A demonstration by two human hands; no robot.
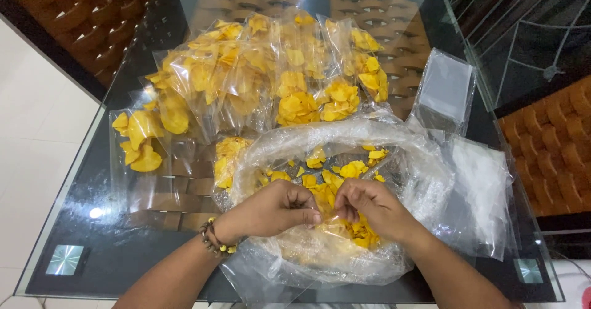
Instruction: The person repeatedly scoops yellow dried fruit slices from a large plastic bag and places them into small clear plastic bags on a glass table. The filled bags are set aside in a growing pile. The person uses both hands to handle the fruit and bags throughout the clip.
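My left hand (274, 209) and my right hand (369, 207) are both down inside the big clear bag (425, 173) of yellow chips (354, 168). The big bag sits open on the glass table (123, 247), right in front of me. The fingers of each hand are curled in and pinched together on a small clear packet (329, 223) between them, with some chips in it. My fingertips almost touch each other over the packet.

Behind the big bag lies a heap of small filled packets (258, 75). One more filled packet (144, 140) lies off to the left, near the table edge. A stack of empty clear packets (444, 87) lies to the right.

Things could go wrong here, I think. The chips look thin — if I pinch too hard they may snap. The thin plastic is slippery, so the packet could slide from my fingers and spill chips back into the big bag. The packet at the left is close to the edge, so a bump from my arm could push it off.

Some things are hard to see. My hands cover most of the little packet, so I cannot tell how full it is or if its mouth is open. The shiny plastic blurs the chips at the bottom — and the near rim of the big bag runs out of the picture.
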